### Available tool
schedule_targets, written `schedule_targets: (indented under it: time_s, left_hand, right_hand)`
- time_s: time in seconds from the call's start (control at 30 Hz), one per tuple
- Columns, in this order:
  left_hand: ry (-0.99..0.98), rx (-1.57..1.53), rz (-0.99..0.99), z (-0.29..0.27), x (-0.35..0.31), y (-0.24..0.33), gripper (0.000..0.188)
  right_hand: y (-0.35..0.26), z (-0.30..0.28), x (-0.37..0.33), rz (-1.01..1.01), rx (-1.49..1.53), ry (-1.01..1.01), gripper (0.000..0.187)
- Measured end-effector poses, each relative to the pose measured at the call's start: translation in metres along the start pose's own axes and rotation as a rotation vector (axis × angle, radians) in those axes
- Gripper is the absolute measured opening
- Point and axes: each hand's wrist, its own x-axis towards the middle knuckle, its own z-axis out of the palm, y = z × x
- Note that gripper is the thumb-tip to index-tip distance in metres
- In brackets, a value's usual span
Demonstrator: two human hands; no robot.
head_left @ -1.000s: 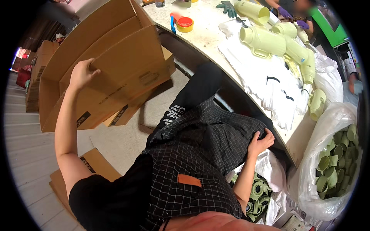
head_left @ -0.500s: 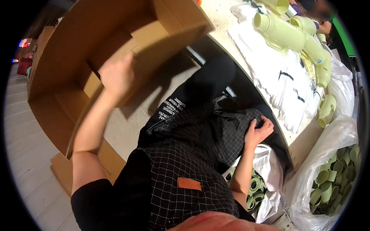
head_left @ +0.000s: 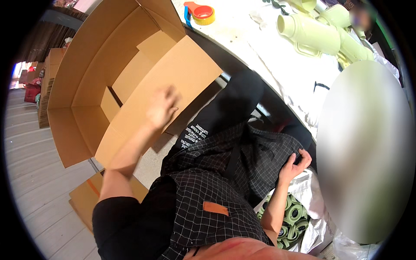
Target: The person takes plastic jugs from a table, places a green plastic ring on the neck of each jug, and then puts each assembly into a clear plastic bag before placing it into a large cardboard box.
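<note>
A large brown cardboard box [head_left: 91, 73] lies open at the upper left, its inside facing me. Its near flap [head_left: 186, 65] is folded outward, toward my legs. Over that flap is my left hand [head_left: 162, 106], thumb apart and holding nothing; motion smears its fingertips, and I cannot tell whether they touch the cardboard. My right hand [head_left: 294, 167] rests with spread fingers on the black checked apron [head_left: 268, 151] over my thigh.
On the white table [head_left: 225, 39] are a roll of tape [head_left: 203, 13] and pale green jug bodies [head_left: 310, 34]. Beside my right arm, a white bag [head_left: 310, 186] holds several green ring-shaped parts [head_left: 294, 216]. Flat cardboard [head_left: 82, 195] lies below the box. A blurred patch hides the right side.
The near flap now lies folded outward. My left hand, a fist at the box edge before, has moved right and down over the flap and loosened. My right hand stays on my thigh.
</note>
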Motion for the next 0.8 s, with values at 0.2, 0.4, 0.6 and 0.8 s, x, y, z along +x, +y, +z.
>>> schedule_targets:
  time_s: [0.2,0.4,0.6,0.8]
  left_hand:
    - [-0.254,-0.124,-0.566,-0.046,0.034,-0.111,0.09]
    - [0.038,0.239,-0.622,0.033,0.062,-0.129,0.069]
    - [0.174,0.216,-0.424,-0.011,0.064,-0.056,0.07]
    - [0.22,0.068,-0.387,0.006,0.078,-0.061,0.076]
  right_hand:
    - [-0.032,0.018,0.015,0.001,-0.123,-0.029,0.025]
    - [-0.017,-0.007,0.02,0.058,-0.172,0.06,0.024]
    - [-0.014,-0.018,0.035,0.014,-0.184,-0.063,0.034]
    - [0.021,-0.204,0.088,0.145,-0.954,0.205,0.072]
